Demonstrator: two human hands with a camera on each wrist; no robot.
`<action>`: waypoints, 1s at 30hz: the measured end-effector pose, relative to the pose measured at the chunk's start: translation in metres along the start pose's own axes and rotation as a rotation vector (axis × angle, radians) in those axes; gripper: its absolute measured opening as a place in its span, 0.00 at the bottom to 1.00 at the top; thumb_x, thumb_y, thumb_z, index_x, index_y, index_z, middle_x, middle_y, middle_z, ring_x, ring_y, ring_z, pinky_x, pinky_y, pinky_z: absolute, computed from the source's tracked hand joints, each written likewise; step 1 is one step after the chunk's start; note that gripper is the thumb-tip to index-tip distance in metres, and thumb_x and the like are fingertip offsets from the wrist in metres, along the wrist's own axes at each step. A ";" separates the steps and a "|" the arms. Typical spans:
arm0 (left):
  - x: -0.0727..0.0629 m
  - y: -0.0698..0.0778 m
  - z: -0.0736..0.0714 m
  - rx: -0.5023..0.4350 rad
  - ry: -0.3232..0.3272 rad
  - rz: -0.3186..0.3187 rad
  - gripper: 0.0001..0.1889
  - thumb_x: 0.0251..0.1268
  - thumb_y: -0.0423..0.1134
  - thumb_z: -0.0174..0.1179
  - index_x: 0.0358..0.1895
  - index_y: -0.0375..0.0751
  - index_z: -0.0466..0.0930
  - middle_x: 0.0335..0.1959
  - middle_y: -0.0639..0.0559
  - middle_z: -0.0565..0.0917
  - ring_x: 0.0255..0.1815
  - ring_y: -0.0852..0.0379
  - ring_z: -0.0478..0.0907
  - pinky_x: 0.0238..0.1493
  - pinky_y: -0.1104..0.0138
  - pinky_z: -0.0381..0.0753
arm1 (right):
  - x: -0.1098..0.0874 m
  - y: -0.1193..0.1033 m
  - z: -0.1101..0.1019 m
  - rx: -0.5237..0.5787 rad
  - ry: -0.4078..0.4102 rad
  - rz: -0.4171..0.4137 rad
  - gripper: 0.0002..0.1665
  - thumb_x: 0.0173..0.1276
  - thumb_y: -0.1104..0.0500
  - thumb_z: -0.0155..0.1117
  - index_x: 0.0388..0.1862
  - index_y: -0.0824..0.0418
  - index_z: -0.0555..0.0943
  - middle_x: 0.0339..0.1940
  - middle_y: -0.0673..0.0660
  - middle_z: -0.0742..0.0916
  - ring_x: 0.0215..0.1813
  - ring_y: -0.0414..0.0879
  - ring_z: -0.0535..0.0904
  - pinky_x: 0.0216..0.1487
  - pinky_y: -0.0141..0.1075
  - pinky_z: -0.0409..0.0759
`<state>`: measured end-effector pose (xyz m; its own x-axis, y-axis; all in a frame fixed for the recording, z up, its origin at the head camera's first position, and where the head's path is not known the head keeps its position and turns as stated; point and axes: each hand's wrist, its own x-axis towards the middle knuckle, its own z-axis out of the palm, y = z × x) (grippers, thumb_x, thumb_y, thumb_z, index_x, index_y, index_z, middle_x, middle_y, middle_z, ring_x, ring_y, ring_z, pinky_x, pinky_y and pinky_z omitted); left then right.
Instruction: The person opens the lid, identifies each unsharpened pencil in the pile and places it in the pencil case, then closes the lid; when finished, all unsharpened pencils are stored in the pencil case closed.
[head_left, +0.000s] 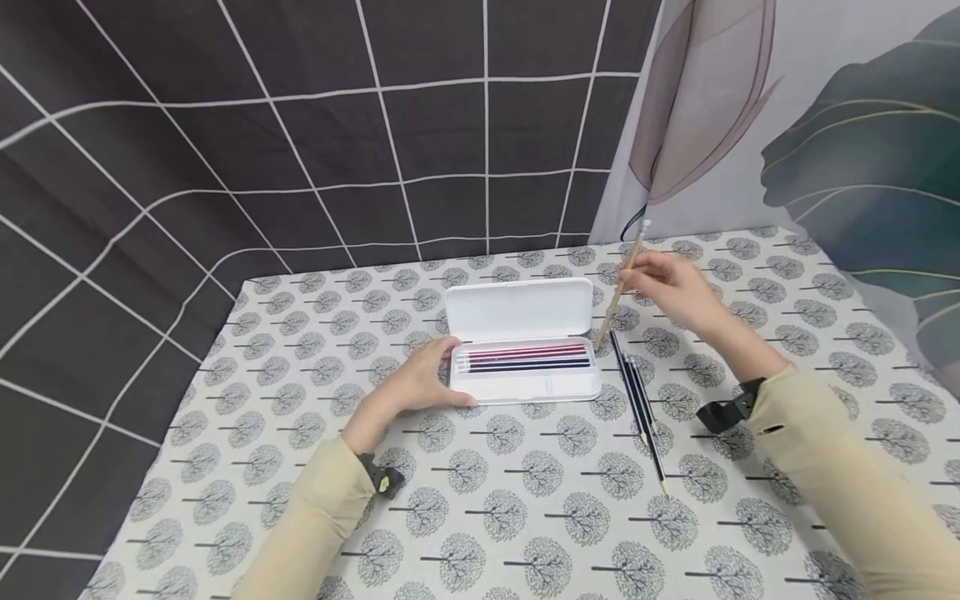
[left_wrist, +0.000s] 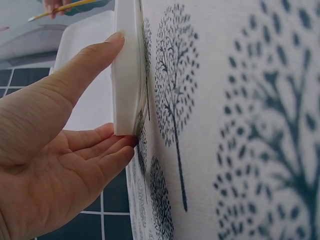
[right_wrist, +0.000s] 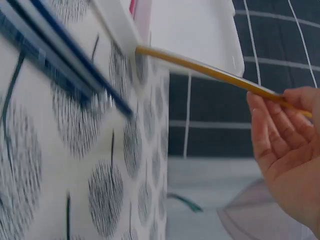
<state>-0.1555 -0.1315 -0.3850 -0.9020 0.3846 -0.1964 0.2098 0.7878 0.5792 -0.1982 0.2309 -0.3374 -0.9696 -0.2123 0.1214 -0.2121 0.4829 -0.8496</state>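
A white pencil case (head_left: pixel 510 389) lies on the patterned tablecloth with its lid (head_left: pixel 519 309) raised at the back. Several red pencils (head_left: pixel 525 352) and dark blue pencils (head_left: pixel 528 364) lie side by side in its rear part. My left hand (head_left: pixel 422 377) holds the case's left end, the thumb on the front wall and the fingers round the end. Off the right side of the case, my right hand (head_left: pixel 670 287) pinches a yellow pencil (head_left: pixel 618 292) near its upper part. This pencil slants, its whitish end up and its lower end near the case's right side.
To the right of the case, several dark pencils (head_left: pixel 637 400) lie on the tablecloth (head_left: pixel 517 500). Behind the table hangs a black curtain (head_left: pixel 427 133) with white grid lines. A leaf-patterned curtain (head_left: pixel 825 75) is at the right.
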 end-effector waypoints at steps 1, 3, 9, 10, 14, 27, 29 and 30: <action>0.000 0.000 0.000 0.000 0.000 0.000 0.49 0.35 0.51 0.76 0.66 0.41 0.62 0.60 0.43 0.71 0.61 0.46 0.67 0.65 0.50 0.64 | 0.001 -0.002 0.004 -0.038 -0.001 -0.029 0.20 0.70 0.54 0.54 0.53 0.68 0.76 0.44 0.60 0.85 0.39 0.34 0.80 0.42 0.26 0.79; 0.000 0.000 0.001 0.002 -0.004 -0.006 0.49 0.35 0.51 0.76 0.66 0.41 0.62 0.61 0.43 0.71 0.61 0.46 0.67 0.65 0.50 0.64 | 0.001 -0.006 0.012 -0.086 0.007 -0.055 0.19 0.70 0.53 0.55 0.52 0.65 0.77 0.44 0.62 0.85 0.39 0.34 0.80 0.41 0.25 0.78; 0.001 0.000 0.003 0.005 -0.006 -0.004 0.49 0.36 0.52 0.76 0.65 0.42 0.62 0.60 0.44 0.71 0.61 0.47 0.67 0.65 0.51 0.65 | 0.004 -0.017 0.023 -0.108 0.028 -0.111 0.17 0.70 0.53 0.56 0.51 0.63 0.78 0.43 0.61 0.86 0.40 0.37 0.80 0.40 0.24 0.78; 0.000 0.000 0.003 0.005 -0.005 -0.005 0.49 0.35 0.52 0.76 0.65 0.41 0.62 0.60 0.43 0.71 0.61 0.46 0.67 0.65 0.50 0.64 | 0.005 -0.018 0.025 -0.114 0.008 -0.137 0.17 0.70 0.54 0.56 0.50 0.63 0.78 0.42 0.61 0.86 0.40 0.39 0.81 0.41 0.24 0.78; 0.000 0.000 0.002 0.006 -0.004 -0.018 0.50 0.35 0.53 0.76 0.66 0.42 0.61 0.62 0.43 0.70 0.63 0.46 0.65 0.65 0.49 0.63 | 0.010 -0.015 0.036 -0.185 -0.108 -0.257 0.15 0.69 0.57 0.57 0.49 0.65 0.78 0.40 0.60 0.86 0.40 0.45 0.81 0.42 0.29 0.79; 0.000 -0.003 0.001 -0.036 0.006 -0.026 0.52 0.33 0.53 0.76 0.66 0.41 0.60 0.63 0.42 0.70 0.64 0.45 0.66 0.66 0.48 0.62 | 0.021 -0.021 0.087 -0.491 -0.417 -0.464 0.10 0.59 0.62 0.65 0.40 0.62 0.83 0.31 0.50 0.87 0.34 0.40 0.82 0.39 0.35 0.82; -0.001 -0.004 0.001 -0.055 0.013 -0.033 0.52 0.33 0.52 0.76 0.66 0.40 0.59 0.64 0.41 0.69 0.65 0.46 0.65 0.67 0.49 0.60 | 0.022 -0.020 0.094 -0.552 -0.449 -0.501 0.09 0.59 0.61 0.65 0.39 0.60 0.84 0.29 0.47 0.86 0.32 0.37 0.80 0.38 0.33 0.81; -0.001 -0.004 0.001 -0.066 0.017 -0.037 0.53 0.33 0.52 0.77 0.66 0.39 0.57 0.65 0.40 0.68 0.66 0.46 0.65 0.68 0.50 0.59 | 0.022 -0.019 0.097 -0.569 -0.470 -0.519 0.08 0.59 0.61 0.65 0.39 0.59 0.84 0.28 0.47 0.86 0.30 0.36 0.79 0.36 0.32 0.81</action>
<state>-0.1551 -0.1344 -0.3883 -0.9150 0.3470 -0.2061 0.1510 0.7679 0.6226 -0.2041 0.1349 -0.3685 -0.6121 -0.7856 0.0906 -0.7583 0.5506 -0.3490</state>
